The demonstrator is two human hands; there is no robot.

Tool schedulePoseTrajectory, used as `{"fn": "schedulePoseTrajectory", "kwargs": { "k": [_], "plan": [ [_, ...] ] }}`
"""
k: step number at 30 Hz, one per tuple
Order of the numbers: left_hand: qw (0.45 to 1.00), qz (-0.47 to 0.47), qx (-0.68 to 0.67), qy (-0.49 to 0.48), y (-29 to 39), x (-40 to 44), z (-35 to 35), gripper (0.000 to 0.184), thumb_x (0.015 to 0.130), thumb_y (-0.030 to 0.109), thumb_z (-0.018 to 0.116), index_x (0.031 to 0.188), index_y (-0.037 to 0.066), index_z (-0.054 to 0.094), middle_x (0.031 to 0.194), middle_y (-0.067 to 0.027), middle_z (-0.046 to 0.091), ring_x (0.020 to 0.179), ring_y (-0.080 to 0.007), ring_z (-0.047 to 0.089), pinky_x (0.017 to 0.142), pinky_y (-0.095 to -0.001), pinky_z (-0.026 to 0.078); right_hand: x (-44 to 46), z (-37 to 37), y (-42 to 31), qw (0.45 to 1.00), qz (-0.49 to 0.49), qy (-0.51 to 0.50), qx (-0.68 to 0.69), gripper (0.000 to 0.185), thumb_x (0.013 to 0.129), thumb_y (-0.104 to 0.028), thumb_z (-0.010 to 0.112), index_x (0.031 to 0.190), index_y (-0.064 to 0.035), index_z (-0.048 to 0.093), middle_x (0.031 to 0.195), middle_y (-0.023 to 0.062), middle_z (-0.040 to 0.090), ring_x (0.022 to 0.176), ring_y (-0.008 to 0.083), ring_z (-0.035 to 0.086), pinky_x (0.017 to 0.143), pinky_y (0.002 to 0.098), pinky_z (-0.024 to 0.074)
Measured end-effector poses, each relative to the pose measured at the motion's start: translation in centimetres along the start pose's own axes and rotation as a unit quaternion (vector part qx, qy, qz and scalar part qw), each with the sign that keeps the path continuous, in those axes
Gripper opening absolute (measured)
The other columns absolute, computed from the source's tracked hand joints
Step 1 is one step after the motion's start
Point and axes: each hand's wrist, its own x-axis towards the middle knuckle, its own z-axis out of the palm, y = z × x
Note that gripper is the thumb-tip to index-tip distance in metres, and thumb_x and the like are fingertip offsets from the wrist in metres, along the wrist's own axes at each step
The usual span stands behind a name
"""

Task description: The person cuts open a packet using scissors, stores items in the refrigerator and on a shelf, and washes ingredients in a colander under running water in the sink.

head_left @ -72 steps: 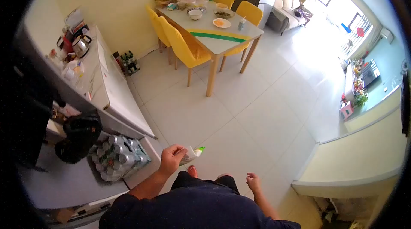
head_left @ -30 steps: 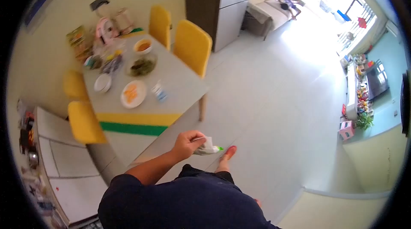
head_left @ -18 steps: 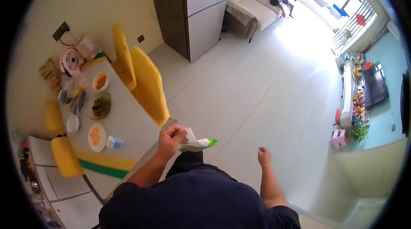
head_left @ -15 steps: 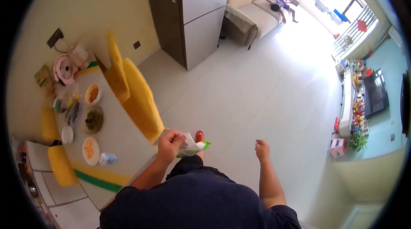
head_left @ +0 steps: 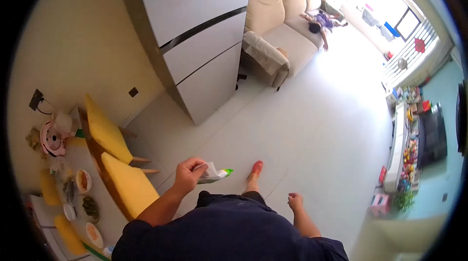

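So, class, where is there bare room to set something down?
Free: floor between fridge and TV; sofa, nearer than the person; table between plate and right-hand chairs. Crowded: table's far end, around the fan.

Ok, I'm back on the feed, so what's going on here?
The person's left hand pinches a white-and-green packet in front of the body. The right hand is out to the side, with nothing visible in it. The table is at lower left, the refrigerator stands ahead, and another person lies on the sofa beyond it.
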Motion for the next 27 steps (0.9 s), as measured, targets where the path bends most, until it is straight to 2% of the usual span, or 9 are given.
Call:
{"fn": "schedulePoseTrajectory", "kwargs": {
  "k": [1,3,5,9,10,12,15,21,27],
  "plan": [
    [1.0,-0.009,-0.018,0.016,0.0,1.9,1.1,0.008,0.078,0.006,0.058,0.077,-0.002,0.058,0.066,-0.001,0.057,0.06,-0.0055,0.05,0.055,-0.0194,0.041,4.0,-1.0,-0.3,1.0,-0.004,0.002,0.02,0.019,0.075,-0.01,0.052,0.089,-0.0004,0.061,0.067,0.0101,0.061,0.054,0.0163,0.058,0.049,0.0274,0.0469],
    [0.996,0.004,-0.022,0.081,-0.1,6.6,3.9,0.008,0.078,0.006,0.058,0.077,-0.002,0.058,0.066,-0.0011,0.057,0.06,-0.0054,0.05,0.055,-0.0191,0.04,11.4,-5.2,-7.8,0.998,-0.014,0.001,0.06,0.019,0.076,-0.009,0.051,0.089,0.0,0.061,0.066,0.0101,0.061,0.052,0.0156,0.057,0.048,0.0268,0.0461],
    [0.989,0.001,-0.053,0.137,0.3,10.3,6.3,0.007,0.078,0.005,0.058,0.077,-0.002,0.058,0.066,-0.0015,0.057,0.06,-0.0054,0.049,0.056,-0.0192,0.04,23.7,-5.9,-9.8,0.983,-0.173,0.052,-0.023,0.018,0.077,-0.011,0.052,0.089,-0.0001,0.061,0.065,0.0094,0.06,0.051,0.0147,0.055,0.047,0.0272,0.0449],
    [0.981,-0.006,-0.041,0.191,3.2,17.0,9.1,0.006,0.077,0.004,0.057,0.078,-0.002,0.058,0.066,-0.0012,0.057,0.06,-0.0053,0.049,0.057,-0.0192,0.04,37.4,-13.5,-31.9,0.965,-0.218,0.015,0.145,0.016,0.078,-0.011,0.053,0.088,-0.0008,0.06,0.066,0.005,0.058,0.055,0.0112,0.052,0.049,0.0245,0.0435],
    [0.977,-0.008,-0.048,0.206,4.8,17.3,9.5,0.006,0.077,0.004,0.057,0.077,-0.001,0.058,0.066,-0.0009,0.057,0.06,-0.0052,0.049,0.057,-0.0192,0.04,39.7,-15.5,-36.7,0.941,-0.279,-0.002,0.192,0.015,0.079,-0.01,0.053,0.088,-0.001,0.06,0.068,0.0038,0.058,0.055,0.0103,0.052,0.049,0.0229,0.0426],
    [0.97,-0.006,-0.06,0.235,5.2,21.8,10.3,0.005,0.077,0.004,0.057,0.077,-0.001,0.058,0.066,-0.0003,0.056,0.059,-0.005,0.049,0.056,-0.0191,0.04,42.3,-19.0,-49.0,0.909,-0.34,-0.025,0.238,0.016,0.079,-0.009,0.054,0.092,-0.0008,0.059,0.07,0.0035,0.058,0.055,0.0089,0.051,0.047,0.0213,0.041],
    [0.962,-0.011,-0.053,0.266,4.6,28.8,11.0,0.005,0.077,0.004,0.056,0.075,0.0,0.058,0.065,0.0006,0.055,0.059,-0.0046,0.048,0.055,-0.019,0.039,49.7,-21.0,-62.2,0.861,-0.438,-0.016,0.257,0.017,0.08,-0.009,0.053,0.093,-0.0007,0.059,0.074,0.0052,0.06,0.057,0.0081,0.052,0.049,0.0205,0.0412],
    [0.964,-0.001,-0.059,0.26,4.8,39.3,11.9,0.003,0.077,0.003,0.056,0.076,0.0,0.057,0.065,0.0017,0.053,0.057,-0.0048,0.046,0.054,-0.0193,0.038,53.0,-27.1,-79.9,0.796,-0.508,-0.068,0.322,0.02,0.081,-0.009,0.052,0.097,0.0015,0.057,0.078,0.0068,0.061,0.057,0.0084,0.052,0.049,0.02,0.0414],
    [0.922,0.03,0.003,0.385,8.5,47.2,13.2,0.006,0.077,0.004,0.055,0.078,-0.001,0.057,0.069,-0.0016,0.054,0.062,-0.0065,0.048,0.058,-0.0202,0.039,61.4,-30.7,-96.3,0.731,-0.581,-0.113,0.338,0.021,0.08,-0.01,0.053,0.098,-0.0004,0.058,0.079,0.0054,0.061,0.057,0.0077,0.052,0.05,0.0197,0.0421]
  ]
}}
